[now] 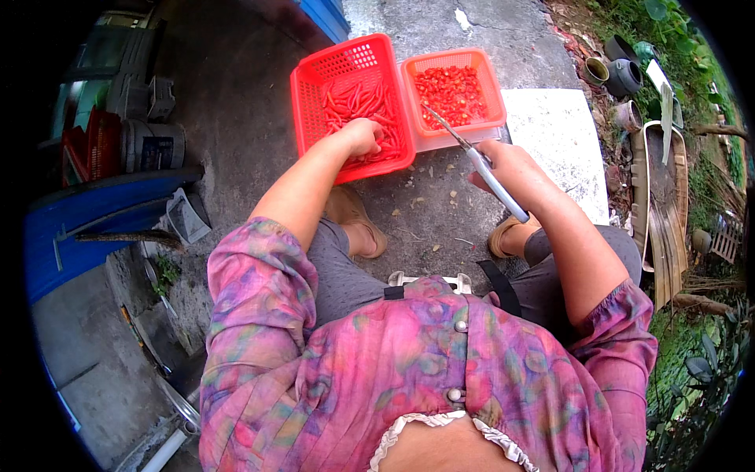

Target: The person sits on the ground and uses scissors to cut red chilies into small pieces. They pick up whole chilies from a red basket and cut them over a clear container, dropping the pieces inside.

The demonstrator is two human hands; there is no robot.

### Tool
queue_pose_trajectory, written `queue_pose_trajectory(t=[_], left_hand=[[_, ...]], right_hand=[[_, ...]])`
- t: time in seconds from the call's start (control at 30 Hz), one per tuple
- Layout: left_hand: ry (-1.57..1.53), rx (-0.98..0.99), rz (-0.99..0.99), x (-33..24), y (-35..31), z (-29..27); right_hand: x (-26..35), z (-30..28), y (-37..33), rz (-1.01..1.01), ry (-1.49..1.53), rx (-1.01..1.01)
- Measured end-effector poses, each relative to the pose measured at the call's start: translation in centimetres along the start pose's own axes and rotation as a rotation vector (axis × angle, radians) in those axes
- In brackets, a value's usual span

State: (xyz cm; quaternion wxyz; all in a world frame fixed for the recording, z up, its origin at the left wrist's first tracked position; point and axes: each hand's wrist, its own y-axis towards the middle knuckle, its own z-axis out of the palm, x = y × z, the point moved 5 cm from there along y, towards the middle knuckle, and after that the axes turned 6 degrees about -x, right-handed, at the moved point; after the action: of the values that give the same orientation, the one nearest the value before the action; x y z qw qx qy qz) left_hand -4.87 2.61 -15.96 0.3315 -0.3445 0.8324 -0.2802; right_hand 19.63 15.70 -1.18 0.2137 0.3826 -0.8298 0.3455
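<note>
My left hand [364, 137] reaches into a red plastic basket [303, 98] that holds whole red chili peppers [358, 102]. Its fingers are curled in at the peppers, with the fingertips partly hidden. In my right hand [515, 169] is a pair of scissors with long grey handles [494, 182]. Their blades point up and left over a smaller, orange-red basket [497, 94]. Chopped red chili pieces [452, 90] cover the bottom of that basket. Beneath it a pale, translucent tray [432, 142] shows at the near edge.
A white board [554, 134] lies right of the baskets. My shoes [358, 220] rest on the concrete just in front of them. Old pots [624, 77] and a long trough [661, 197] line the planted right side. At left stand a bucket [157, 148] and a blue panel [102, 228].
</note>
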Motion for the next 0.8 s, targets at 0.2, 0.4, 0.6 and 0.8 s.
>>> queue_pose_trajectory(t=[0.2,0.4,0.6,0.8], left_hand=[[0.051,0.112,0.064,0.0,-0.7,-1.8],[0.315,-0.014,0.126,0.4,-1.1,-4.8],[0.280,-0.248,0.075,1.8,-1.3,-6.1],[-0.107,-0.302,-0.180,3.6,-0.4,-5.9]], right_hand=[[0.1,-0.1,0.1,-0.016,-0.005,0.013],[0.2,-0.1,0.0,-0.021,-0.003,0.011],[-0.1,0.0,0.1,-0.015,-0.021,0.012],[0.1,-0.1,0.1,-0.011,-0.024,0.013]])
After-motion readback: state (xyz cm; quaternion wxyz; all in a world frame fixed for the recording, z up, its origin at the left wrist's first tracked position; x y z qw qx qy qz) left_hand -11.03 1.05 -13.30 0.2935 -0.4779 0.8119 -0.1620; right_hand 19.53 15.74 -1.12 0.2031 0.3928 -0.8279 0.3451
